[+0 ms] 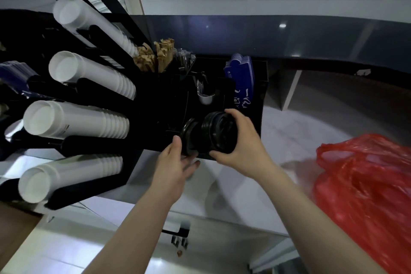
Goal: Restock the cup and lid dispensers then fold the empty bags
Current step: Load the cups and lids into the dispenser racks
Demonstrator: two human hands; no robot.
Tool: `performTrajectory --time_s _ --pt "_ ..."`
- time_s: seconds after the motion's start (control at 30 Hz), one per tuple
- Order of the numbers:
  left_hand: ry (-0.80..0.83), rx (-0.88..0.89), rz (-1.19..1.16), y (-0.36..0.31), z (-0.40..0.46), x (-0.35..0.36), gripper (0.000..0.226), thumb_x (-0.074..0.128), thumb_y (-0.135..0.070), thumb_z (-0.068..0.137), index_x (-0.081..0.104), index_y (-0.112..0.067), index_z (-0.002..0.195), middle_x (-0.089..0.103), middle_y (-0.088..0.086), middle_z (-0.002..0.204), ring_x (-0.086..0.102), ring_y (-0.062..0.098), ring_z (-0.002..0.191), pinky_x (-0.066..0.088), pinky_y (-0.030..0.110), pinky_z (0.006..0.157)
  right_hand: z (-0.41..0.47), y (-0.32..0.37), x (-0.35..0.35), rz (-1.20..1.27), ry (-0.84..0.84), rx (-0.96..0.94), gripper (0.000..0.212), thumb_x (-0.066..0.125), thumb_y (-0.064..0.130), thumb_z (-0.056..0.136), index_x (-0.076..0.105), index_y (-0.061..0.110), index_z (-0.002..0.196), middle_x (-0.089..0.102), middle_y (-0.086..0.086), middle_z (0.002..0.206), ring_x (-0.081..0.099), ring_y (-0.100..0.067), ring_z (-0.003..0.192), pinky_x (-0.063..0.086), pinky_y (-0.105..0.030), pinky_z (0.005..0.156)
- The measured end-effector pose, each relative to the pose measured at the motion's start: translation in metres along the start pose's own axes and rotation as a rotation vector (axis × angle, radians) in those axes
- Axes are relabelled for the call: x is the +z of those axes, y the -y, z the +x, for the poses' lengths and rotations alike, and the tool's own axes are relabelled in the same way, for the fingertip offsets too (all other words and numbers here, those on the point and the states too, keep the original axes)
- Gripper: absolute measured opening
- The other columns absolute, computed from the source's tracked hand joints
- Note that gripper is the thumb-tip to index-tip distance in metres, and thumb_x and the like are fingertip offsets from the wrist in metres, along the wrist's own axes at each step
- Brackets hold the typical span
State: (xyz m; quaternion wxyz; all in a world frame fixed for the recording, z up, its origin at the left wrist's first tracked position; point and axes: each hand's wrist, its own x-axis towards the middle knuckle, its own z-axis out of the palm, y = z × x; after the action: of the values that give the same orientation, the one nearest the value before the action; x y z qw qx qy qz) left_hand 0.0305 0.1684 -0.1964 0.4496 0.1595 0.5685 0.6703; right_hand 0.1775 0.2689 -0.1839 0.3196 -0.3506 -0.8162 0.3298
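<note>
Closest to the camera, two bare arms reach forward over a pale shiny counter [233, 196]. The right hand [242, 147] has its fingers and thumb curled around a short stack of round black plastic lids [219, 132], holding it on its side. The left hand [175, 162] is under the left end of that stack, with its fingers spread loosely and its thumb touching the rim of the lid at that end. The lids sit at the front edge of a black plastic dispenser rack [255, 122], just past the fingertips.

To the right of the right hand, well apart from it, lies a crinkly red plastic bag [364, 189].

To the left of the left hand, four long rows of stacked white paper cups [75, 120] lie in black holders, bottoms facing the camera.

Beyond the fingers, the rack holds a small white cup [205, 97], brown paper packets [153, 56] and blue cardboard sleeves [241, 78]
</note>
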Motion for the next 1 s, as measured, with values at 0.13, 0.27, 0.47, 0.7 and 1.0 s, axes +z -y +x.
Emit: performTrajectory --time_s 0.13,0.27,0.47,0.7,1.0 --pt "0.166 -0.106 -0.023 0.000 -0.025 -0.002 0.043 0.036 -0.044 0.099 0.058 -0.017 0.124 0.067 0.008 0.118 0.064 0.027 0.109 0.050 0.047 0.092 -0.022 0.018 0.021 0.045 0.053 0.004 0.097 0.084 0.028 0.061 0.028 0.030 0.140 0.032 0.012 0.134 0.031 0.013 0.111 0.024 0.008 0.087" --pt "0.238 -0.078 0.095 -0.009 -0.056 -0.028 0.043 0.037 -0.050 0.097 0.061 -0.023 0.121 0.069 -0.006 0.115 0.062 0.015 0.112 0.042 0.044 0.102 -0.049 0.049 0.040 0.086 0.033 -0.042 0.098 0.084 0.025 0.064 0.025 0.035 0.142 0.036 0.013 0.139 0.035 0.006 0.125 0.027 -0.002 0.099" --pt "0.395 0.214 0.239 -0.043 -0.112 -0.112 0.023 0.055 -0.021 0.095 0.063 -0.023 0.116 0.071 -0.002 0.108 0.064 0.013 0.107 0.048 0.037 0.096 -0.092 0.131 0.088 0.065 -0.026 -0.214 0.098 0.083 0.016 0.065 0.023 0.040 0.140 0.033 0.005 0.139 0.034 -0.009 0.133 0.034 -0.026 0.109" --pt "0.554 0.309 0.165 -0.095 -0.152 -0.252 0.025 0.058 -0.033 0.086 0.067 -0.033 0.110 0.070 0.003 0.111 0.065 0.019 0.107 0.054 0.029 0.084 -0.123 0.247 0.182 0.034 -0.089 -0.327 0.094 0.085 0.034 0.062 0.028 0.039 0.137 0.034 0.011 0.133 0.037 -0.005 0.127 0.035 -0.016 0.104" --pt "0.311 0.312 0.067 -0.136 -0.138 -0.386 0.022 0.055 -0.038 0.087 0.073 -0.032 0.099 0.073 0.001 0.102 0.069 0.012 0.091 0.053 0.019 0.071 -0.091 0.328 0.305 -0.010 0.112 -0.318 0.111 0.084 0.025 0.065 0.015 0.027 0.151 0.022 0.004 0.144 0.026 -0.002 0.132 0.024 -0.015 0.109"
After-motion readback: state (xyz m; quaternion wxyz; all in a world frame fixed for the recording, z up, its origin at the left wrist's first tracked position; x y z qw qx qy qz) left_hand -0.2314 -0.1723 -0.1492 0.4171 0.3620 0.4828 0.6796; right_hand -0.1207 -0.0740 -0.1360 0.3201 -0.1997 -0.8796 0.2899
